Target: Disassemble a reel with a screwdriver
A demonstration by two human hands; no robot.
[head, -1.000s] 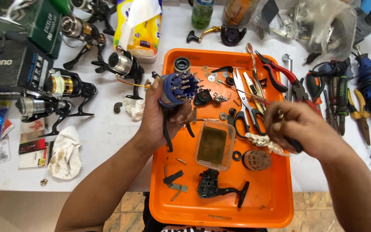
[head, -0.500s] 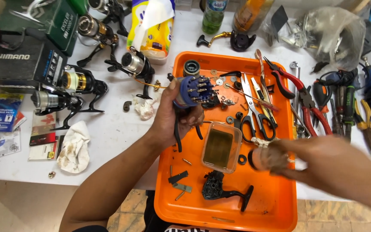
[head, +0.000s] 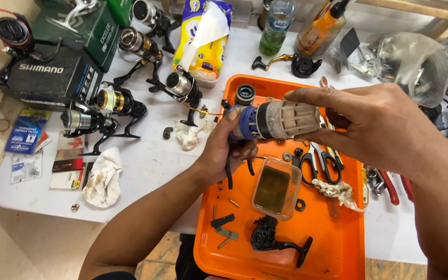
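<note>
My left hand (head: 223, 148) grips a blue fishing reel body (head: 245, 123) above the orange tray (head: 338, 243). My right hand (head: 374, 124) holds a pale, grimy spool (head: 289, 119) and presses it against the blue body, so both hands meet on the same reel. A black bail arm hangs down below my left hand. In the tray beneath lie a small clear box of yellowish liquid (head: 273, 189), a black side plate with handle (head: 276, 238), a dirty rag scrap (head: 338, 191), scissors (head: 322, 161) and small loose parts.
Several spinning reels (head: 105, 101) stand on the white table to the left, beside dark reel boxes (head: 53, 78), a rag (head: 102, 176) and a tissue pack (head: 203, 36). Bottles (head: 276, 23) stand at the back. Pliers (head: 390, 184) lie right of the tray.
My right hand came up from the right side of the tray with the spool and brought it onto the blue reel body. The view moved closer.
</note>
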